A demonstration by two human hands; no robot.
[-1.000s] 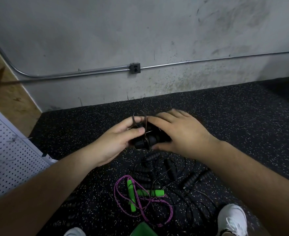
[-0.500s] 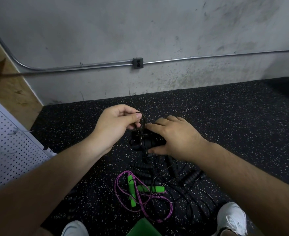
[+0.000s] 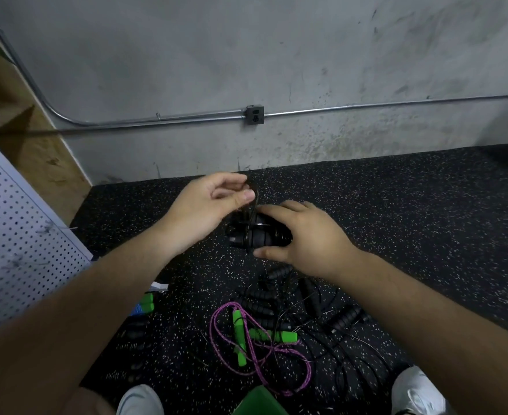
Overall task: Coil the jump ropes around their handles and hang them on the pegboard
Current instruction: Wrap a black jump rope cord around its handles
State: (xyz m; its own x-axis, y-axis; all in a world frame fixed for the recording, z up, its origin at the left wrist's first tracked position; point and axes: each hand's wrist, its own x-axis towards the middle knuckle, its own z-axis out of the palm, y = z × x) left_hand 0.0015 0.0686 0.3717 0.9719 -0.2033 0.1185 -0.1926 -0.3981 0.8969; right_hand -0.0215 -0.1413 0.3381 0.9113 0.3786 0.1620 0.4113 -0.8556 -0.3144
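Holding pair of black ribbed foam handles (image 3: 254, 239) in mid-air above black speckled rubber floor (image 3: 411, 223), w/ thin black cord (image 3: 255, 199) wrapped partly round them.

Gripped handles w/ right hand (image 3: 306, 238): fingers curled over top, thumb underneath, bundle roughly level betw. both hands. Pinched loop of cord w/ left hand (image 3: 205, 211) betw. thumb & forefinger, just above handles' left end, other fingers loosely curled. Had tangle of more black foam-handled ropes (image 3: 309, 304) on floor below, well apart from held bundle, plus purple braided rope w/ bright green handles (image 3: 240, 345) touching that pile, uncoiled. Had white perforated pegboard (image 3: 16, 235) at far left, well apart from both hands. Had two white shoes (image 3: 417, 390) at bottom edge, near rope pile.
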